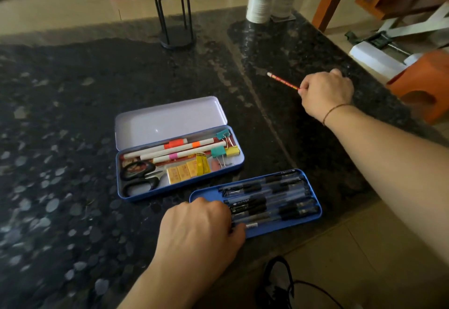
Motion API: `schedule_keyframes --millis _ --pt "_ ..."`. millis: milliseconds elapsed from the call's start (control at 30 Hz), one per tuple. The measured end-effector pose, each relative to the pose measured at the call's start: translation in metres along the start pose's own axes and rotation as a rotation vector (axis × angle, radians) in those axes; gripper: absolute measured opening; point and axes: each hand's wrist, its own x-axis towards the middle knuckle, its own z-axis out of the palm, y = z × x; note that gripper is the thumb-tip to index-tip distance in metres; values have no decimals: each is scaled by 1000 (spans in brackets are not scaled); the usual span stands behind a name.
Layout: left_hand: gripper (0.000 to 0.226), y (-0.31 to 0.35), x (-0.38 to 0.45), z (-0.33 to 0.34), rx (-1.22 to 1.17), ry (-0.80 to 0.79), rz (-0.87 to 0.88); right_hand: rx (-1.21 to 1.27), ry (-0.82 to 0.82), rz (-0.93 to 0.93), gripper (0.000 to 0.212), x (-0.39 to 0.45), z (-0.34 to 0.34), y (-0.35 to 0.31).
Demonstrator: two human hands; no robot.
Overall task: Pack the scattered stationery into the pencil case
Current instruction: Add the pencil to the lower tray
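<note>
- Red pencil [283, 81] at right of centre, pinched in right hand [325, 94], clear of the counter; could snag binder clips [224, 149] going in.
- Blue pencil case [136, 187] open mid-frame, crowded.
- Left hand [199, 233] lying loosely curled on pen tray [303, 226], gripping nothing seen; could shove it off near edge.

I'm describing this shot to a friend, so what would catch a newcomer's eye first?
The open blue pencil case at centre, packed with scissors, markers and binder clips. In front, a blue tray of black pens under the left hand. Far right, the right hand holds a red pencil.
</note>
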Motion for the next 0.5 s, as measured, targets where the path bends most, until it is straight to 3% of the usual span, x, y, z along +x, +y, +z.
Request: schedule_keyframes --millis 100,233,500 --pt "43 -1 -1 1 -9 16 -16 315 107 -196 13 -62 -32 19" --pt "42 -2 0 4 -58 15 -24 393 -7 -490 18 -189 -57 45" --pt "43 -3 -2 5 -95 43 -41 365 36 -568 11 -241 -36 46"
